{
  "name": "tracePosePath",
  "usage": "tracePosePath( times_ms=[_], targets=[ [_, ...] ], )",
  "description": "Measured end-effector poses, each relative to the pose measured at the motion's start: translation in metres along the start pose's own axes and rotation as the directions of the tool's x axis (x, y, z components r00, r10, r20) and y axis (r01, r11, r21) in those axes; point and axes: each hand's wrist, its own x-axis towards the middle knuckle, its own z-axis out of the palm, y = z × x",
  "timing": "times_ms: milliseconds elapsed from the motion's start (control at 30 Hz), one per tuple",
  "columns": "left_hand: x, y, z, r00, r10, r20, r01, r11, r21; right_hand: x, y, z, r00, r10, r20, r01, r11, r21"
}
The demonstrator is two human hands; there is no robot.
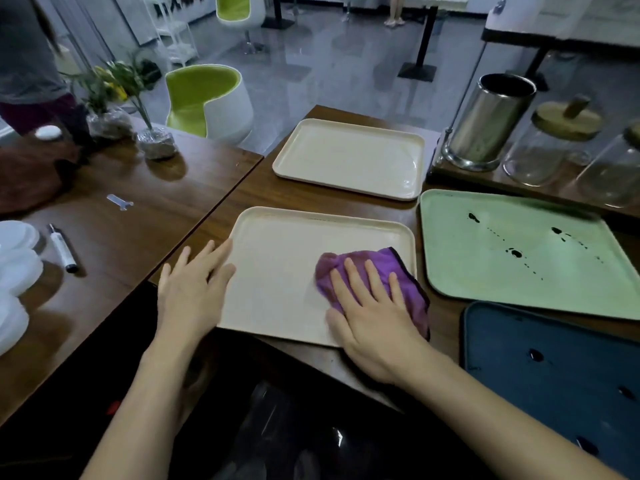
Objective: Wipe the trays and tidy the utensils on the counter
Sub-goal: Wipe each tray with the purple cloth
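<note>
mid-wipe on the near cream tray [277,258]: right hand [374,327] pressing flat on the purple cloth [381,268] at that tray's right end, fingers straight, slightly apart, clamped on nothing. left hand [194,285] laid open against the tray's left rim, fingers straight, steadying it. right of the tray and nearer, a dark blue tray [554,375] with dark spots; right of the tray, a green tray [519,292], also spotted. beyond the tray, a second cream tray [346,157], seemingly clean; farther right, a steel canister [485,123]. next, probably: sweeping the cloth leftward, then shifting to a spotted tray.
</note>
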Motion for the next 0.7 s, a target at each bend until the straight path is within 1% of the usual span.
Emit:
tracePosePath(
  times_ms=[100,233,300,400,533,600,700],
  targets=[
    [0.005,-0.003,0.005,0.999,-0.006,0.046,0.003,0.998,0.06,0.016,0.008,-0.001,0.993,0.11,-0.042,-0.109,0.993,0.043],
    [0.006,-0.002,0.005,0.997,0.02,0.074,-0.022,0.999,0.025,0.056,0.023,-0.016,0.977,0.196,-0.087,-0.188,0.978,0.09],
    [0.006,-0.003,0.003,0.996,0.026,0.08,-0.027,1.0,0.016,0.072,0.021,-0.021,0.971,0.208,-0.121,-0.199,0.977,0.08],
    [0.006,-0.002,0.002,0.996,0.029,0.084,-0.029,1.0,-0.001,0.092,-0.011,-0.017,0.977,0.14,-0.161,-0.13,0.989,0.07],
    [0.006,-0.003,0.0,0.995,0.04,0.089,-0.041,0.999,0.008,0.136,-0.08,-0.016,0.987,-0.044,-0.152,0.055,0.996,0.071],
    [0.006,-0.005,0.0,0.996,0.039,0.081,-0.04,0.999,0.014,0.149,-0.101,-0.016,0.986,-0.074,-0.15,0.086,0.994,0.073],
    [0.005,-0.003,0.003,0.999,0.022,0.05,-0.023,1.0,0.021,0.151,-0.097,-0.014,0.98,-0.104,-0.172,0.111,0.993,0.031]
  ],
)
